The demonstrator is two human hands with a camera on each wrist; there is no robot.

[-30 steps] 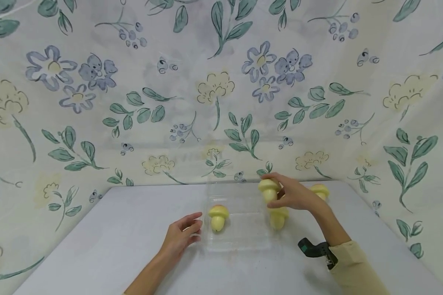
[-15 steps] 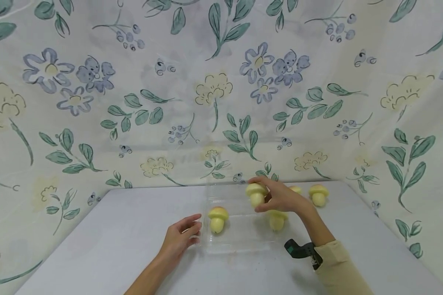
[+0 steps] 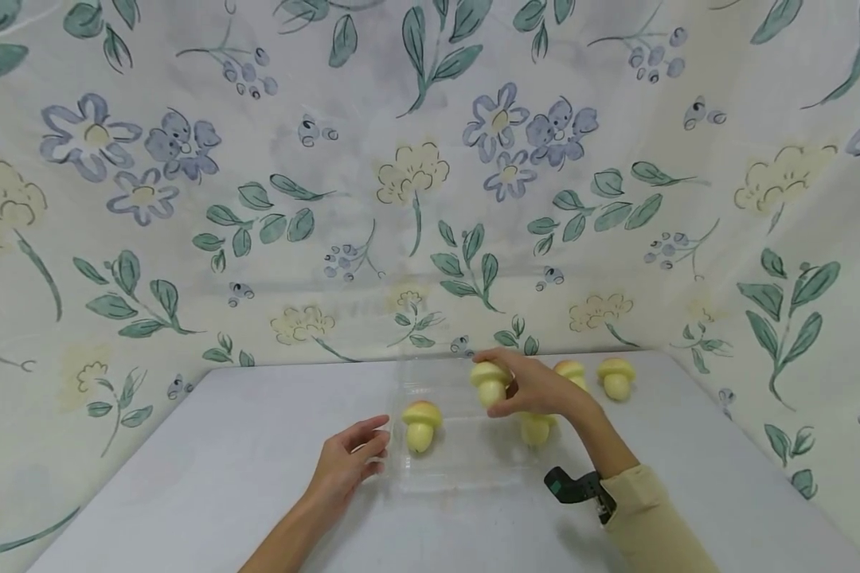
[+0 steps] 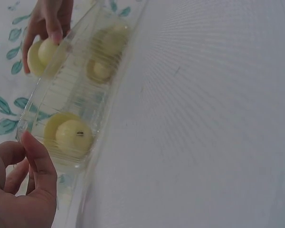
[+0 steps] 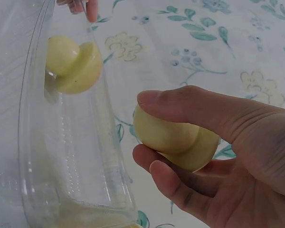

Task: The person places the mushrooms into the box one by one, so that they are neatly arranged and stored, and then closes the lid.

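Note:
A yellow toy mushroom (image 3: 490,385) is gripped between thumb and fingers of my right hand (image 3: 530,386), raised over the back right of a clear plastic box (image 3: 459,481). In the right wrist view the held mushroom (image 5: 166,135) is beside the box's rim. My left hand (image 3: 351,460) pinches the box's left edge, its fingertips at the corner in the left wrist view. Inside the box's left end lies another mushroom (image 3: 421,427). A further mushroom (image 3: 535,431) is at the right end, partly behind my right hand; whether it lies inside is hard to tell.
Two more mushrooms stand on the white table (image 3: 258,446) at the back right, one of them (image 3: 616,379) in full view and one (image 3: 570,371) partly covered by the right hand. A flower-patterned cloth (image 3: 358,239) hangs behind the table.
My right hand has moved left with the mushroom, from the box's right edge to over its back right. A mushroom behind that hand has come into view. The left hand stays at the box.

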